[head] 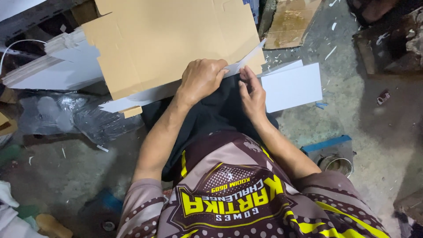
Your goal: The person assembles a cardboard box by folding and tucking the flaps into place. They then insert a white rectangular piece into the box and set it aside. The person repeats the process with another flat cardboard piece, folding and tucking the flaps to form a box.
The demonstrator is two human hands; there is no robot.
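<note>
- patterned shirt (246,198) nearest the camera
- left hand (200,79) closed, pinching a white sheet (246,59) against the brown cardboard (167,39)
- right hand (252,94) open, fingers touching the sheet's edge

Tan cardboard (163,39), white sheets (293,86), maroon/yellow dotted shirt (238,202).

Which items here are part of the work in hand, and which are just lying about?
In hand: left hand and right hand on thin white card sheet; large brown cardboard panel; white rectangular sheet.
Lying about: crumpled clear plastic wrap; blue strip; round metal tin.
</note>
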